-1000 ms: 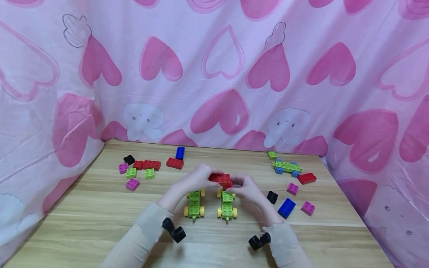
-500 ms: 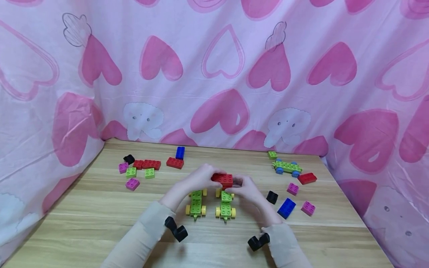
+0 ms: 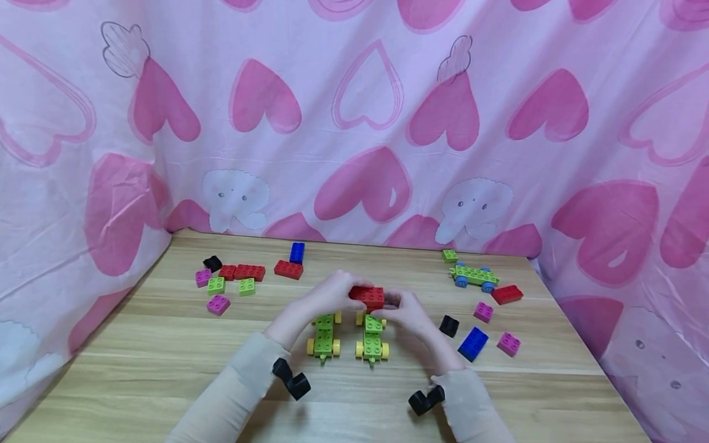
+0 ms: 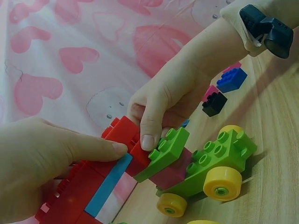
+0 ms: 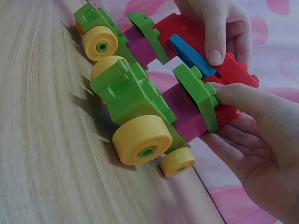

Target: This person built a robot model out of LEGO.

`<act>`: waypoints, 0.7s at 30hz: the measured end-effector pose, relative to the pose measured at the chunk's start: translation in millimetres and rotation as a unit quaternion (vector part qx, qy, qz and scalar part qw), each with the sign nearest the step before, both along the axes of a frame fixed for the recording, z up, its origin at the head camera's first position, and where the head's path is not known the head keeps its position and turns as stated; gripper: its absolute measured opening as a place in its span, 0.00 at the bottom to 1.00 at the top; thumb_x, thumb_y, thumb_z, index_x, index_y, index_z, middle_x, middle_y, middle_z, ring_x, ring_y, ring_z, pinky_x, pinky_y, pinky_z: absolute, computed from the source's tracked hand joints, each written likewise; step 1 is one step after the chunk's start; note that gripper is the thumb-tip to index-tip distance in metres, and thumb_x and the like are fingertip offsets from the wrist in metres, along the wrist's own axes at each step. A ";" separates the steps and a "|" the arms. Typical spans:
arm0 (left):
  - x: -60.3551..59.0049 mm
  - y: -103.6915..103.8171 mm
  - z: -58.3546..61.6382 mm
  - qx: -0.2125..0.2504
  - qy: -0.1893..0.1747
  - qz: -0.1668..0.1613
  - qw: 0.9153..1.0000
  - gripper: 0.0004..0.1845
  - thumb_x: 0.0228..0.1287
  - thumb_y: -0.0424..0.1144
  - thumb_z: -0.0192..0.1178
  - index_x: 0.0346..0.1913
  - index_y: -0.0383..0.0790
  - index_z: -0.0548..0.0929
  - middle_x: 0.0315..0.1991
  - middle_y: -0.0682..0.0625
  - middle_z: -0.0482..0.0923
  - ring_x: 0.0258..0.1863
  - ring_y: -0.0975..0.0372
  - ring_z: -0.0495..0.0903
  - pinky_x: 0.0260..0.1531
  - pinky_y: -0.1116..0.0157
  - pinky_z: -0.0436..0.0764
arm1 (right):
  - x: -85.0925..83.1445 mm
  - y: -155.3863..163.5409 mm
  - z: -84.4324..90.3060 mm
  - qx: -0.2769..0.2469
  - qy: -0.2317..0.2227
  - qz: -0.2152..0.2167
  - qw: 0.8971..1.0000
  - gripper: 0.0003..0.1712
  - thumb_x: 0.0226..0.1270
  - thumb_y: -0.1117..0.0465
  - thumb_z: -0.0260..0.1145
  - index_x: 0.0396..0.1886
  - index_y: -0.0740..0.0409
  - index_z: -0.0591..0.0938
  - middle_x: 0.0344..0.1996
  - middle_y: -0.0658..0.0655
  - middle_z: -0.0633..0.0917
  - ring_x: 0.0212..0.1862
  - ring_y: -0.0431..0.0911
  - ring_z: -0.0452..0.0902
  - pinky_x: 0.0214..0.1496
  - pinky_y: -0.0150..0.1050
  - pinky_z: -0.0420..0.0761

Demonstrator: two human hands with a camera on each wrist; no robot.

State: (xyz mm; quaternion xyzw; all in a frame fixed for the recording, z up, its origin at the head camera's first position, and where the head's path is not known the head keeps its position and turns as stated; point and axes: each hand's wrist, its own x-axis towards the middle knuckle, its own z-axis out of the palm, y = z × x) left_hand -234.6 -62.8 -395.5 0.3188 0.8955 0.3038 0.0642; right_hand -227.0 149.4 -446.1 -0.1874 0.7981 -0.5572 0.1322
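Observation:
Both hands meet at the middle of the wooden table (image 3: 138,369). My left hand (image 3: 339,289) and right hand (image 3: 394,301) each pinch one end of a long red brick (image 3: 368,296), which has a blue strip (image 4: 108,183) on its side. The brick lies across the far ends of two green carts with yellow wheels, one on the left (image 3: 324,335) and one on the right (image 3: 373,337). In the wrist views the red brick (image 5: 233,70) sits over magenta blocks and sloped green pieces (image 5: 198,95) on the carts (image 4: 210,163).
Loose red (image 3: 250,272), green (image 3: 247,287), magenta (image 3: 218,304) and blue (image 3: 297,252) bricks lie at the left back. At the right are a green cart with blue wheels (image 3: 473,275), a blue brick (image 3: 473,343) and a black piece (image 3: 449,325). A pink heart curtain (image 3: 354,123) walls the table.
Both hands keep the same hold on the red brick. The two carts under it have drawn very slightly closer together.

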 end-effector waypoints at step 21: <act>-2.0 6.9 3.2 0.002 0.012 -0.009 1.000 0.23 0.60 0.44 0.69 0.56 0.38 0.83 0.49 0.47 0.86 0.45 0.62 0.83 0.43 0.68 0.81 | 1.9 0.5 -3.7 -0.049 -0.059 -0.004 0.997 0.24 0.63 0.64 0.69 0.57 0.68 0.78 0.51 0.64 0.84 0.53 0.46 0.81 0.56 0.34 0.79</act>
